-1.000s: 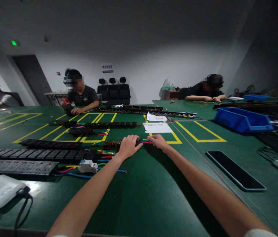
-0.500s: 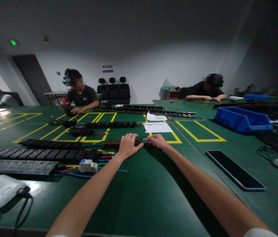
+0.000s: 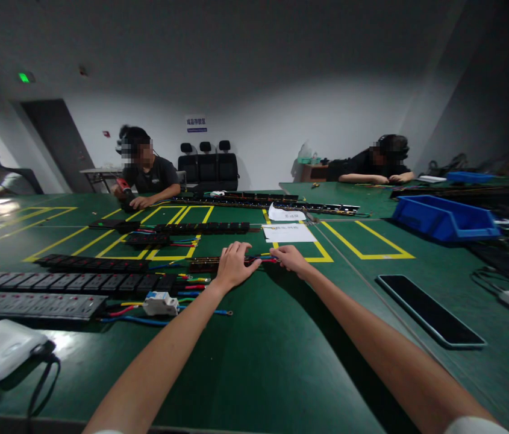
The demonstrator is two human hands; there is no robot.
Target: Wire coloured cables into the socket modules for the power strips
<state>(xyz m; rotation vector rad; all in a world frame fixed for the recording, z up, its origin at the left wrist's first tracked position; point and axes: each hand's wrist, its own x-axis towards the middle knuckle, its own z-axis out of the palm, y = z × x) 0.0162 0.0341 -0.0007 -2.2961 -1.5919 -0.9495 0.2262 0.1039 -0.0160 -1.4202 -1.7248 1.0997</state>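
On my feed the right hand [image 3: 291, 260] pinches thin wires [image 3: 267, 260]; the left hand [image 3: 234, 265] spreads over the dark strip [image 3: 202, 265], its hold I cannot tell. Strip and wires lie well in from the table's [image 3: 245, 374] near edge; wires look light, springy, best pinched near their ends

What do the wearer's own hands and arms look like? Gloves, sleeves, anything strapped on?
Left hand and right hand are gloveless. Both forearms are uncovered, with no watch, cable or marking visible. A pale sleeve edge shows at each elbow end, cut off by the frame.
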